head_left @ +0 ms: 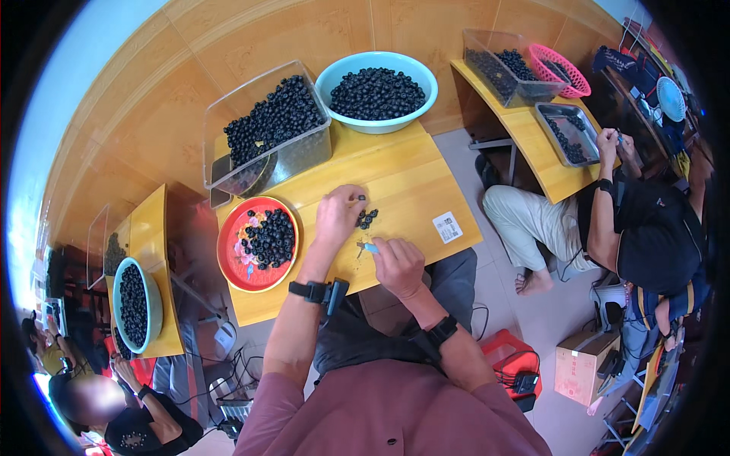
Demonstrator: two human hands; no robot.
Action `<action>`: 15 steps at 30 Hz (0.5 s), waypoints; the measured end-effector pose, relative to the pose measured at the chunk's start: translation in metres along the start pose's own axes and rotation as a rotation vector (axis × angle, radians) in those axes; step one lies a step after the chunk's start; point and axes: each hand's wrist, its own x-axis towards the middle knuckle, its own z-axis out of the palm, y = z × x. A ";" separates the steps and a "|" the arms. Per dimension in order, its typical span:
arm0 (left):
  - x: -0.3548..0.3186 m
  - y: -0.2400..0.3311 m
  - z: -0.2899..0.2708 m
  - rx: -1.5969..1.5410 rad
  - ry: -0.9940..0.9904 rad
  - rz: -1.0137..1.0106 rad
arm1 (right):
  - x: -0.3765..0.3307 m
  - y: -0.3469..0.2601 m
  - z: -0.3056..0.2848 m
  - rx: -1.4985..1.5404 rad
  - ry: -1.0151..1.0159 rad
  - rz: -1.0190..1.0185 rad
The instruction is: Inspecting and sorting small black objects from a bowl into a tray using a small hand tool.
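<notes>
My left hand [341, 218] is over the wooden table, its fingertips pinching a small dark round ball [361, 197] like a bead or berry. Just beside those fingers lies a small cluster of the same balls [366, 220]. Nearer to me, my right hand [399, 266] is closed around a small tool with a light blue handle [371, 248]; its working end is too small to make out. Brown crumbs [359, 249] lie on the table by the tool. To the left of my left hand, a red round tray [230, 262] with a floral pattern holds more dark balls.
Behind stand a clear plastic bin [304, 156] and a light blue basin [357, 124], both with many dark balls. A white label [447, 227] is on the table [411, 175]. People work at side tables, left and right. A red stool [509, 357] stands behind me on the right.
</notes>
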 end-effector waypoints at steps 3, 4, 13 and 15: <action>-0.020 0.020 -0.020 -0.099 0.060 -0.265 | -0.003 0.002 0.002 -0.024 -0.006 0.010; -0.031 0.018 -0.021 -0.098 0.054 -0.266 | -0.002 0.003 0.003 -0.042 -0.004 0.007; -0.110 0.020 -0.004 -0.261 0.194 -0.356 | 0.006 -0.003 0.003 -0.046 -0.089 0.055; -0.112 0.019 -0.003 -0.296 0.199 -0.446 | 0.006 -0.003 0.002 -0.054 -0.098 0.064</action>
